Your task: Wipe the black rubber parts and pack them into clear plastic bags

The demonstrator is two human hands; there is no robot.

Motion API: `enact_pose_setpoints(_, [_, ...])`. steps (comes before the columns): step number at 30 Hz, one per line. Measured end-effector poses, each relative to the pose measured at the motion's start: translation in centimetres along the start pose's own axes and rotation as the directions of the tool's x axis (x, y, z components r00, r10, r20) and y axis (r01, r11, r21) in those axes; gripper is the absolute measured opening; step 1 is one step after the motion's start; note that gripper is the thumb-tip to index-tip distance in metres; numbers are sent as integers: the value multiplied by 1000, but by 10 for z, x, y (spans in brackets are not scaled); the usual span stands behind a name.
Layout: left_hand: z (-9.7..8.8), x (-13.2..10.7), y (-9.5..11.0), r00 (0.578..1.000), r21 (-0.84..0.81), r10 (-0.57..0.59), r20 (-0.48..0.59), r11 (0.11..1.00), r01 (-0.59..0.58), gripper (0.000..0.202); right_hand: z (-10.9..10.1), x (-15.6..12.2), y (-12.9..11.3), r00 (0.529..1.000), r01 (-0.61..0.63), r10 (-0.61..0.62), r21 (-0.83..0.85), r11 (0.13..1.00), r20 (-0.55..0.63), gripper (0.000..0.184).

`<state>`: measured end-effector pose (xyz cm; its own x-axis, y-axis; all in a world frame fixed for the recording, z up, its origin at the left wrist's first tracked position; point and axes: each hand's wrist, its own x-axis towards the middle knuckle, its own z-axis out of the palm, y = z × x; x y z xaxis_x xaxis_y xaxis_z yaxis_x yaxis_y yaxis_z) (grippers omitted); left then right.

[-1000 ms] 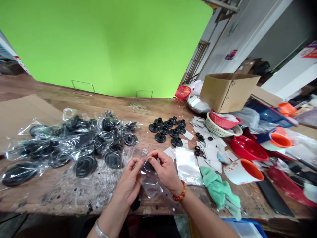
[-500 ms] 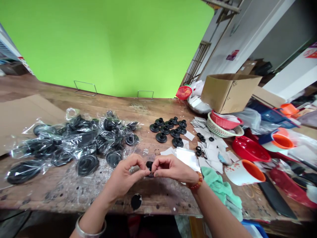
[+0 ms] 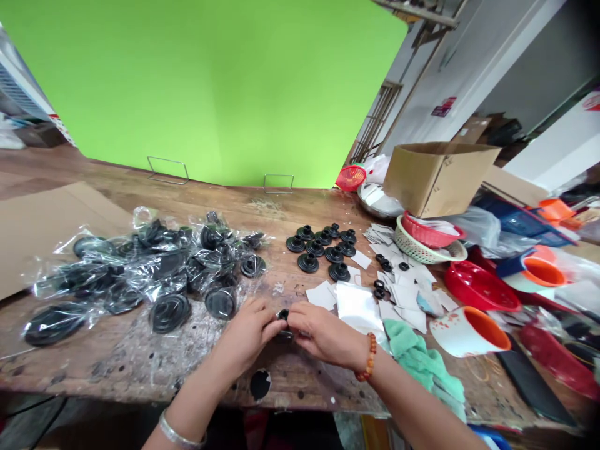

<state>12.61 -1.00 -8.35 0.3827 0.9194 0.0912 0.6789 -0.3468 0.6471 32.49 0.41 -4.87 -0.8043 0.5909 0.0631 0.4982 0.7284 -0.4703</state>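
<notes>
Between my two hands, low over the front of the bench, is a black stepped round part (image 3: 283, 314), mostly covered by fingers. My left hand (image 3: 255, 328) grips its left side with thumb and fingers. From the right, my right hand (image 3: 315, 331) closes on the same part. Beyond them stands a group of black stepped round parts (image 3: 308, 262) with raised necks. Several small black rings (image 3: 379, 289) lie right of these, among white paper squares (image 3: 407, 295). A clear plastic bag (image 3: 359, 306) lies beside my right hand.
Bagged black parts (image 3: 159, 269) are heaped on the left, before a cardboard sheet (image 3: 56, 219). To the right lie a green cloth (image 3: 422, 356), a white-and-orange container (image 3: 462, 331), a red tray (image 3: 480, 286), stacked baskets (image 3: 429, 250) and a carton (image 3: 438, 178). A green panel (image 3: 210, 94) closes the back.
My fingers have closed in tighter around the black part, the hands turning more knuckles-up over it. The whole view has shifted slightly.
</notes>
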Motion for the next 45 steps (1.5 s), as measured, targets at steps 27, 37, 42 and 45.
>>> enact_pose_setpoints(27, [23,-5,27,884,-270,-132,-448,963,6,14,29,3,-4,763,-442,442,117,889,-472,17])
enact_pose_setpoints(37, [27,-7,25,677,-410,-314,-666,912,20,9,-2,38,-5,651,-270,523,477,837,-550,15])
enact_pose_setpoints(42, [49,-12,20,785,-456,-344,-515,886,89,14,-27,96,4,626,-150,510,550,822,-591,15])
enact_pose_setpoints(45, [63,-12,15,820,-467,-373,-434,871,149,24,-23,135,13,636,-104,507,586,803,-581,12])
